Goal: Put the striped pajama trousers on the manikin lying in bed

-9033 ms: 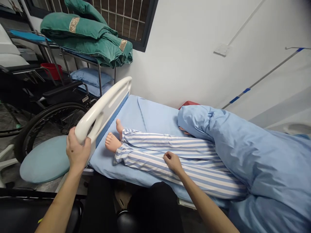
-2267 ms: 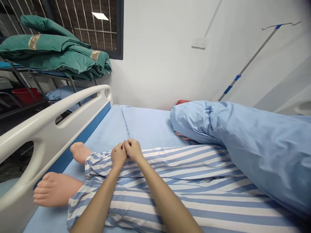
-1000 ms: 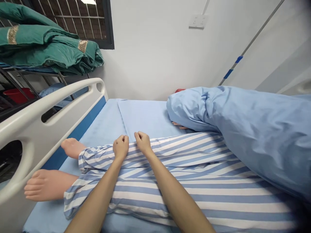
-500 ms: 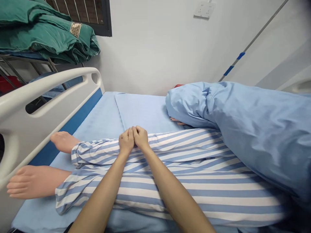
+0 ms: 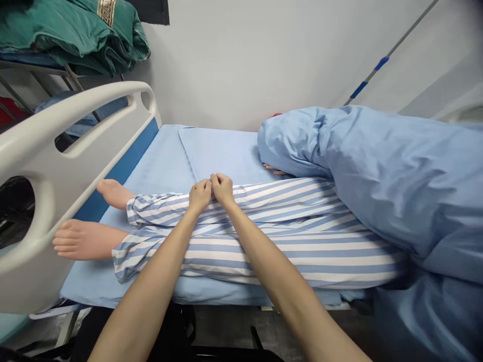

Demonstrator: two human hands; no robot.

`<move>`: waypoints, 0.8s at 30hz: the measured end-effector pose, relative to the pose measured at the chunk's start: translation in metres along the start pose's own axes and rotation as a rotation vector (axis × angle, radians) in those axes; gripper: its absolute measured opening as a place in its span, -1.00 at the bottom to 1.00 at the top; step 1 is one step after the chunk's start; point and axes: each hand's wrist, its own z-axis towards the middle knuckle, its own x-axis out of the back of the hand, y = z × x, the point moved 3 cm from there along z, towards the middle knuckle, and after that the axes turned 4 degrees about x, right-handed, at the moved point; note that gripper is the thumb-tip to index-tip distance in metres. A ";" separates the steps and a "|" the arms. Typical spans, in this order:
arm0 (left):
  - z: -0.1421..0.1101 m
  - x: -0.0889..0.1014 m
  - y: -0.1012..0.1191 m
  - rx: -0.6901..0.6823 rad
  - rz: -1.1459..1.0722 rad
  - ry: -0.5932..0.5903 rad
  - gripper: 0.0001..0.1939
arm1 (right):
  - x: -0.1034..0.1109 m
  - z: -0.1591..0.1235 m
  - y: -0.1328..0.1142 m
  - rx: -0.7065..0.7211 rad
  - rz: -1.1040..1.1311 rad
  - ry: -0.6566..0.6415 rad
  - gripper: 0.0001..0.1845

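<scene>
A figure in blue-and-white striped trousers (image 5: 294, 251) lies along the bed, its two bare, smooth feet, mannequin-like, at the left. My left hand (image 5: 200, 194) is closed in a fist on the far trouser leg, around the shin. Just to its right, my right hand (image 5: 222, 188) is closed in the same way on the same leg. The two fists sit side by side with thumbs close together. Whatever is inside the curled fingers, if anything, is hidden. Both forearms reach across the near leg.
A light blue quilt (image 5: 381, 166) is bunched over the upper body at the right, with fingertips (image 5: 274, 169) showing under its edge. The white footboard (image 5: 101, 136) stands at the left. Behind it lies green folded bedding (image 5: 83, 37). A pole (image 5: 373, 70) leans by the wall.
The view has shifted, so the bed's near edge and the floor now show. My fists stay on the far leg, with a slightly wider gap between them.
</scene>
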 end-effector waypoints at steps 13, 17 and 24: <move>0.003 0.000 0.001 -0.002 0.063 -0.007 -0.64 | -0.001 0.002 0.003 -0.014 -0.111 -0.006 -0.64; 0.005 0.001 0.002 -0.012 0.058 -0.017 -0.65 | -0.001 0.003 0.003 -0.031 -0.144 -0.020 -0.65; 0.002 0.008 0.000 0.014 -0.017 -0.130 -0.68 | 0.000 0.002 0.001 -0.017 -0.161 -0.043 -0.66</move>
